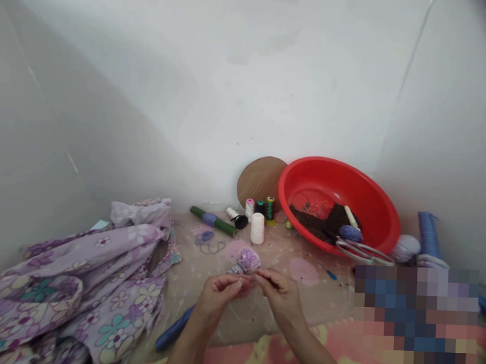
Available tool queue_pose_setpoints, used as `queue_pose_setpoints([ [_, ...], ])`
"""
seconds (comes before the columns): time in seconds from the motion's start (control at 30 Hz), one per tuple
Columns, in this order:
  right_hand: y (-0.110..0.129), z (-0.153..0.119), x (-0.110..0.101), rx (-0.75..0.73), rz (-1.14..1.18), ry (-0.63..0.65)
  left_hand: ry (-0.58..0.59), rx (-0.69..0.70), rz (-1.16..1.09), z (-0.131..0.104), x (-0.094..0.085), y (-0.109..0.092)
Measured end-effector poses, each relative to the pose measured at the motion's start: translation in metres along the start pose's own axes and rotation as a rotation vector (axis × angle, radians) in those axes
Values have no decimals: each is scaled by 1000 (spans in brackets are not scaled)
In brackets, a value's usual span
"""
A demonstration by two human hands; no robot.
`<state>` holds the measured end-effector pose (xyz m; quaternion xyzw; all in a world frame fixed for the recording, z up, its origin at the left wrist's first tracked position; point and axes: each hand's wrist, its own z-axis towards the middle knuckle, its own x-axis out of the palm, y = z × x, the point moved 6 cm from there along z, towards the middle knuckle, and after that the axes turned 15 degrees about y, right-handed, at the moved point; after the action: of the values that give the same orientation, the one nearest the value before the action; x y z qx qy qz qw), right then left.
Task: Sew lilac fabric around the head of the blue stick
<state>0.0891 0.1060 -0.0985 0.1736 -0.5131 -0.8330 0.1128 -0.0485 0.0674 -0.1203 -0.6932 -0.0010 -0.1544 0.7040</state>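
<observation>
My left hand [225,291] and my right hand [277,291] meet low in the middle of the view, thumbs and forefingers pinched close together. Whatever lies between the fingertips is too small to make out. Just beyond the fingertips is a small round bundle of purple floral fabric [248,259], with a narrower patterned part at its lower left. A blue roll [174,329] lies partly behind my left forearm. White thread on a cone [257,229] stands behind the bundle.
Purple floral cloth [117,300] is heaped at left. A red basin [392,226] holds dark material and blue yarn at right. Several thread spools [250,210], a green tube [221,224] and a cardboard disc [259,180] are near the wall. Part of the lower right is pixelated.
</observation>
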Motion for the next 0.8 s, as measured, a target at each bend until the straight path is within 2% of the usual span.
queue_pose_setpoints([
  [0.2, 9, -4, 16, -83, -73, 178, -55, 17, 5, 1, -9, 3],
  [0.3, 10, -5, 22, -89, -134, 225, -76, 25, 8, 0, -11, 2],
  [0.47, 8, -6, 25, -89, -176, 258, -92, 26, 20, 0, -11, 0],
  [0.8, 8, -7, 27, -74, -235, 246, -110, 6, 161, 1, -15, -3],
])
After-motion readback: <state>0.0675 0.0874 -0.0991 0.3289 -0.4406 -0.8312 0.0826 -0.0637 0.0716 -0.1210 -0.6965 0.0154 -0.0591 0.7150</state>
